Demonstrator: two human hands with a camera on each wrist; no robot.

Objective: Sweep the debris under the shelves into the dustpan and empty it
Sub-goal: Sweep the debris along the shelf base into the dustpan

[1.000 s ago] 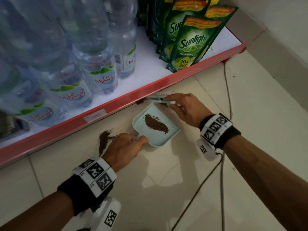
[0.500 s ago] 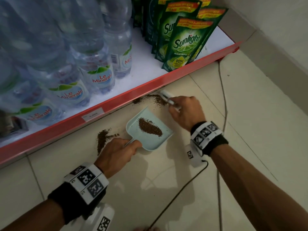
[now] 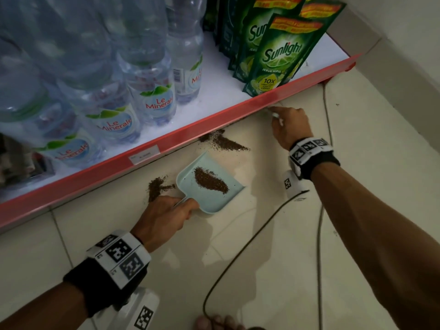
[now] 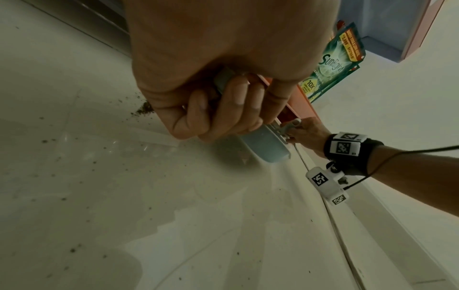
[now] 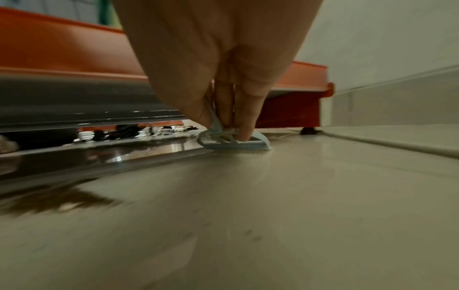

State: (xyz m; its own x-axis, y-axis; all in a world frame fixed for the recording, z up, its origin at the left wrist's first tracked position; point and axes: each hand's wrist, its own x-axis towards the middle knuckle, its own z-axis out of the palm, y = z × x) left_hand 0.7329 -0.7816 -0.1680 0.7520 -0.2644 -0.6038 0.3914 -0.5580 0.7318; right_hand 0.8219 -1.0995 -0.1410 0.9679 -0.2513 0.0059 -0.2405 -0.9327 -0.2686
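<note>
A pale blue dustpan (image 3: 209, 186) lies on the tiled floor with a streak of brown debris (image 3: 210, 181) inside it. My left hand (image 3: 166, 210) grips its handle (image 4: 223, 82) from the near side. More debris (image 3: 223, 142) lies in a streak by the red shelf edge (image 3: 238, 110), beyond the pan. Another small pile (image 3: 157, 186) sits left of the pan. My right hand (image 3: 289, 125) holds a small pale blue brush (image 5: 233, 141), pressed to the floor at the shelf's foot, right of the far streak.
Water bottles (image 3: 154, 96) and green Sunlight pouches (image 3: 278, 55) stand on the low white shelf. A dark cable (image 3: 250, 234) runs across the floor near my right arm. A wall skirting (image 3: 392, 55) closes the right side. Toes (image 3: 219, 323) show at the bottom edge.
My right hand has carried the brush away from the pan's mouth, rightward along the shelf edge. A streak of debris now lies bare by the shelf. The dustpan has stayed put.
</note>
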